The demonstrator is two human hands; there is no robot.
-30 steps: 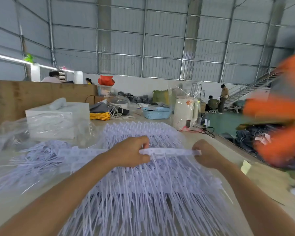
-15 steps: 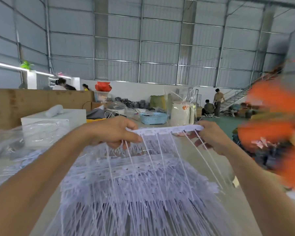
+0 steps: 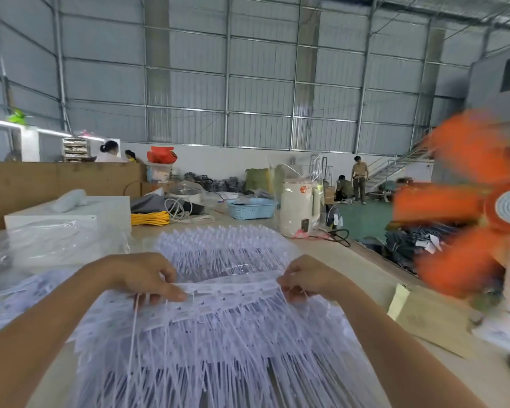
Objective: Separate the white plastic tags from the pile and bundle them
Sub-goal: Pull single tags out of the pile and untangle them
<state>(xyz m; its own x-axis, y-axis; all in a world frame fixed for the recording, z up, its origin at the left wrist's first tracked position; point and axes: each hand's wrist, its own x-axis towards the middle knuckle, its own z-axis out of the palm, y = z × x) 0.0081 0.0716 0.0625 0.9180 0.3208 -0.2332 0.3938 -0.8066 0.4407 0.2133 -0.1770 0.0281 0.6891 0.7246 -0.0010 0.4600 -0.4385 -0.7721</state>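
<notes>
A big pile of white plastic tags (image 3: 218, 343) covers the table in front of me, their thin tails pointing toward me. Across its top lies one strip of joined white tags (image 3: 236, 285). My left hand (image 3: 142, 275) pinches the strip's left end between thumb and fingers. My right hand (image 3: 306, 276) pinches its right end, fingers curled under. The strip sits low, just on top of the pile. More tags (image 3: 218, 245) stand upright behind my hands.
A spinning orange fan (image 3: 468, 201) blurs at the right, close to my right arm. A white kettle (image 3: 299, 210), blue basket (image 3: 252, 208), yellow cable (image 3: 150, 218) and white box (image 3: 71, 213) sit at the back. Clear plastic bags (image 3: 42, 248) lie left. People work in the distance.
Half a second ago both hands held the strip raised above the pile with its tails hanging; now the strip is back down on the pile, both ends still gripped.
</notes>
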